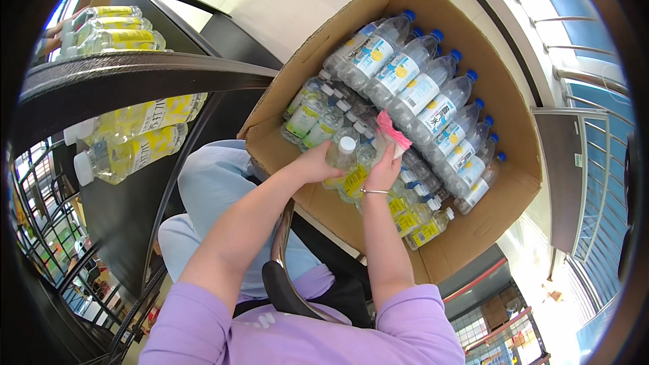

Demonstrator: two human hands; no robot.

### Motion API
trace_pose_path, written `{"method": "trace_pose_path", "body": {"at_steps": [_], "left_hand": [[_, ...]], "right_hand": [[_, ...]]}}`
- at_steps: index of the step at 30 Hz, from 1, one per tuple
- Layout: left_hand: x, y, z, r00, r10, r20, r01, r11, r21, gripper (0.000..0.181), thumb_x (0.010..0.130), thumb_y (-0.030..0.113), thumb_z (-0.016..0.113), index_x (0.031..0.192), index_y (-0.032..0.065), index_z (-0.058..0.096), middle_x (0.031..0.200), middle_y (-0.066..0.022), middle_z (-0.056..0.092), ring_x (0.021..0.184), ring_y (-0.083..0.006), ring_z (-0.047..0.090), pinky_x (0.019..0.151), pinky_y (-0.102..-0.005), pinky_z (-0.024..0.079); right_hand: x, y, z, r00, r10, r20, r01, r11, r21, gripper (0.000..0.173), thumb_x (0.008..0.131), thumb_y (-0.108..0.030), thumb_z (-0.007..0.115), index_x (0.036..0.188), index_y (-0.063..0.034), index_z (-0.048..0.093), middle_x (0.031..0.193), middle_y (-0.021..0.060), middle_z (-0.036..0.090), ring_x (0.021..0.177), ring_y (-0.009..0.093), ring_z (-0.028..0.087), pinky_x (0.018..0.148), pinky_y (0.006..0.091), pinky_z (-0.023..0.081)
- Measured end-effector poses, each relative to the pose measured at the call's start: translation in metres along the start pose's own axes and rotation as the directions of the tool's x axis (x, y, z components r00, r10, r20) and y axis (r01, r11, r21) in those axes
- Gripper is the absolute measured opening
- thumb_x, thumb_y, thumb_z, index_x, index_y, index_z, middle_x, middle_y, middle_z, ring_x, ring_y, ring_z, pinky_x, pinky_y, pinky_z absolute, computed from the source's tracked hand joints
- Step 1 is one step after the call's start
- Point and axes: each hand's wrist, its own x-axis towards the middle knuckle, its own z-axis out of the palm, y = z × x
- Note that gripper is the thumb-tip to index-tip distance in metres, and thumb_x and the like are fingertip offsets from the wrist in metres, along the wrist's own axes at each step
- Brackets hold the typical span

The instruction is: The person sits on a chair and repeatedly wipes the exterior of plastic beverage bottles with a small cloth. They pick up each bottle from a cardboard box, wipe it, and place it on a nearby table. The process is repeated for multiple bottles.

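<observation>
My left hand (320,163) is wrapped around a clear plastic bottle with a white cap (346,147), over the near side of a large open cardboard box (479,220). A pink and white cloth (393,134) is gripped in my right hand (384,172), just right of that bottle. Beneath and around both hands stand white-capped bottles; several at the left have green labels (308,117) and several at the lower right have yellow labels (407,222). Larger blue-capped bottles (400,73) lean in a row along the box's far side. My fingers partly hide the held bottle.
At left, a dark shelf or table (116,228) bears bottles with yellow labels (159,149); more yellow-labelled bottles (129,38) are beyond a dark rail (152,68), beside another person's hand (50,40). A chair armrest (286,284) is close to my lap. Metal railings (590,78) run along the right.
</observation>
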Motion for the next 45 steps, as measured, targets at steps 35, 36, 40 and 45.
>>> {"method": "trace_pose_path", "body": {"at_steps": [35, 36, 40, 45], "left_hand": [[-0.299, 0.084, -0.019, 0.384, 0.547, -0.743, -0.912, 0.099, -0.398, 0.084, 0.075, 0.025, 0.067, 0.133, 0.0054, 0.010, 0.127, -0.0102, 0.032, 0.118, -0.0197, 0.032, 0.097, -0.0343, 0.029], [-0.307, 0.078, -0.019, 0.380, 0.527, -0.760, -0.904, 0.039, -0.426, 0.082, 0.074, 0.023, 0.068, 0.133, 0.0052, 0.013, 0.127, -0.0096, 0.033, 0.118, -0.0192, 0.034, 0.096, -0.0336, 0.030], [-0.352, 0.049, -0.019, 0.313, 0.485, -0.817, -0.939, 0.030, -0.342, 0.075, 0.077, 0.023, 0.065, 0.132, 0.0050, 0.017, 0.123, -0.0083, 0.036, 0.115, -0.0174, 0.036, 0.095, -0.0322, 0.031], [-0.399, 0.003, -0.006, 0.192, 0.372, -0.908, -0.981, 0.032, -0.194, 0.068, 0.081, 0.029, 0.060, 0.130, 0.0045, 0.020, 0.118, -0.0069, 0.040, 0.110, -0.0142, 0.039, 0.092, -0.0296, 0.033]], "right_hand": [[-0.217, -0.249, 0.084, 0.533, -0.189, 0.825, 0.168, 0.979, 0.116, 0.059, 0.075, -0.015, 0.057, 0.125, -0.0012, 0.028, 0.117, 0.0085, 0.044, 0.107, 0.017, 0.045, 0.091, 0.0313, 0.036], [-0.233, -0.253, 0.089, 0.517, -0.187, 0.835, 0.149, 0.981, 0.127, 0.061, 0.074, -0.012, 0.057, 0.126, -0.0010, 0.027, 0.118, 0.0087, 0.043, 0.108, 0.017, 0.044, 0.092, 0.0313, 0.035], [-0.279, -0.252, 0.103, 0.392, -0.205, 0.897, 0.186, 0.972, 0.141, 0.061, 0.074, -0.012, 0.056, 0.126, -0.0004, 0.026, 0.118, 0.0090, 0.042, 0.109, 0.017, 0.043, 0.092, 0.0312, 0.035], [-0.335, -0.239, 0.112, 0.174, -0.236, 0.956, 0.160, 0.965, 0.209, 0.063, 0.076, -0.013, 0.055, 0.128, 0.0000, 0.023, 0.121, 0.0101, 0.039, 0.112, 0.018, 0.040, 0.093, 0.0317, 0.033]]}}
